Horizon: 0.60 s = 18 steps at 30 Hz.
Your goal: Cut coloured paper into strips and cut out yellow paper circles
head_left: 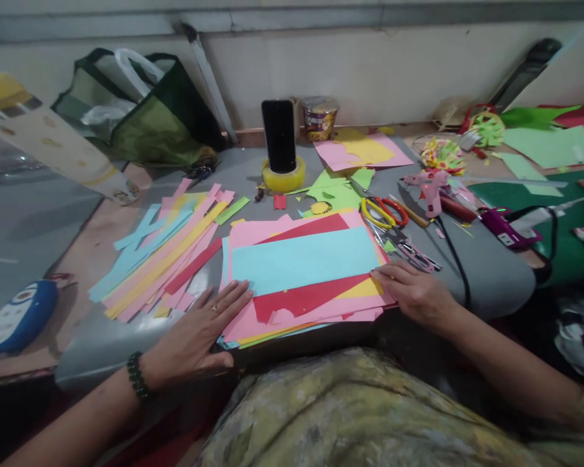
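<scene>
A light blue rectangle of paper [306, 259] lies on top of a stack of coloured sheets, with red paper [302, 299] under it and pink paper [243, 324] lower down. My left hand [199, 334] rests flat at the left end of the stack, its fingertips on the blue paper's lower left corner. At the opposite end, my right hand [413, 292] has its fingers pinched together on the blue paper's lower right corner. Cut paper strips [160, 259] in pink, yellow, blue and red lie in a loose bundle left of the stack.
Behind the stack, a phone [279, 137] leans upright on a tape roll [283, 176]. Scissors [379, 213], a pink glue gun [429, 188] with a cable and a purple power strip [509, 227] lie right. A green bag [146, 123] and a tumbler [63, 143] stand left.
</scene>
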{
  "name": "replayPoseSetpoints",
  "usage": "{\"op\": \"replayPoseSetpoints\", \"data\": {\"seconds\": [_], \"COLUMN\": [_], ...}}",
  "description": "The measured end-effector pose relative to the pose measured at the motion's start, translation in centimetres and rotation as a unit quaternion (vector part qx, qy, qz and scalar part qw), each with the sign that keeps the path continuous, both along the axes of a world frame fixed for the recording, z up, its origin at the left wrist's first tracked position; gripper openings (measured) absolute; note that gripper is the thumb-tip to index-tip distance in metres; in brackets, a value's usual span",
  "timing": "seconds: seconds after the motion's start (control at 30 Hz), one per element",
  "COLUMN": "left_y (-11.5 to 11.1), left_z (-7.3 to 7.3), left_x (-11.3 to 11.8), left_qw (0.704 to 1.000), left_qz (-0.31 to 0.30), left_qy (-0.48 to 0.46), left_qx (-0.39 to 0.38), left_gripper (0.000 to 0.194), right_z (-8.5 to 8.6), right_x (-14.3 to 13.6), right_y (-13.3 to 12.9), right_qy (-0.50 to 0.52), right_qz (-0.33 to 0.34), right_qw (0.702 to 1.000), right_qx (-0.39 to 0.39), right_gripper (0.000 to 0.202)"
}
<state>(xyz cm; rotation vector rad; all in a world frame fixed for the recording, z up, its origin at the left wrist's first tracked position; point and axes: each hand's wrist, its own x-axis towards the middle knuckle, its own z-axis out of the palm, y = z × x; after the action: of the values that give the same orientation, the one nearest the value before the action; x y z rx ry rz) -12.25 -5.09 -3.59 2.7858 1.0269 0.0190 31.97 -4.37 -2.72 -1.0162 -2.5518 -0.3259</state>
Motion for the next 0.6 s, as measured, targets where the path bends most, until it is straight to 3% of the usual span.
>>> {"op": "replayPoseSetpoints", "data": {"seconds": [0.13, 0.37, 0.6], "left_y": [0.0, -0.5, -1.5], "left_z": [0.1, -0.2, 0.0], "left_x": [0.2, -0.2, -2.9], "left_qw": [0.999, 1.000, 0.998], "left_qz": [-0.010, 0.009, 0.057], "left_qy": [-0.012, 0.011, 0.022], "left_qx": [0.031, 0.022, 0.003], "left_gripper": [0.092, 0.094, 0.089], "right_z": [-0.1, 0.0, -0.1], "right_x": [0.1, 0.0, 0.4], "right_y": [-0.5, -0.6, -0.3], "right_qy": [-0.009, 0.020, 0.027], "right_qz": [-0.030, -0.034, -0.019], "right_qw": [0.999, 0.999, 0.998], "right_qx": [-0.040, -0.034, -0.056], "right_gripper": [0.046, 0.048, 0.049]}}
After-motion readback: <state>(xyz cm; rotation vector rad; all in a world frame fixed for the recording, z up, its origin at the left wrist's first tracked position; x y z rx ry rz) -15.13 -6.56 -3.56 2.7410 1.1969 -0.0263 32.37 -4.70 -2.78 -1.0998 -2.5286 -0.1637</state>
